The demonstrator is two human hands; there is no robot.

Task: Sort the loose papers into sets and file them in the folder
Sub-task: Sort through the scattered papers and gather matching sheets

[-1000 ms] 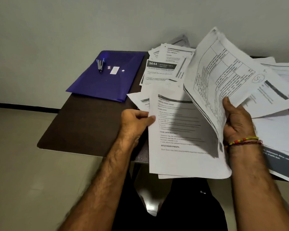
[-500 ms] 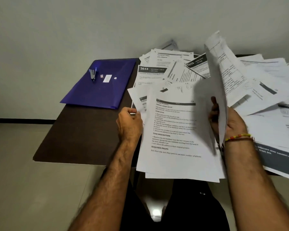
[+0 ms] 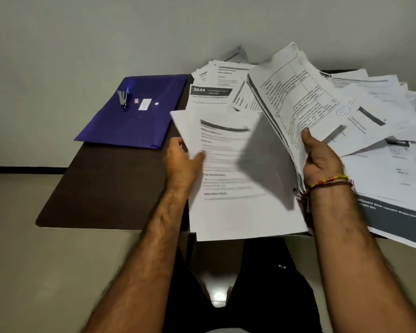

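Observation:
My left hand (image 3: pixel 181 162) grips the left edge of a few printed sheets (image 3: pixel 228 207) held over the table's near edge. My right hand (image 3: pixel 322 159) holds a thicker bundle of pages (image 3: pixel 295 97), fanned up and tilted to the right; the thumb lies on its front. Loose printed papers (image 3: pixel 389 131) cover the right half of the table in an overlapping heap, with a sheet headed 3644 (image 3: pixel 209 94) at the heap's left edge. A blue plastic folder (image 3: pixel 135 118) lies shut at the far left of the table.
A small stapler (image 3: pixel 123 98) rests on the folder near its far corner. The dark brown table (image 3: pixel 101 188) stands against a pale wall (image 3: pixel 106 32). A sheet with a dark grey band (image 3: pixel 394 219) hangs over the near right edge. My legs are under the table.
My right hand has swung its bundle of pages back open and up to the right. The left hand keeps its grip on the lower sheets, which are blurred with motion.

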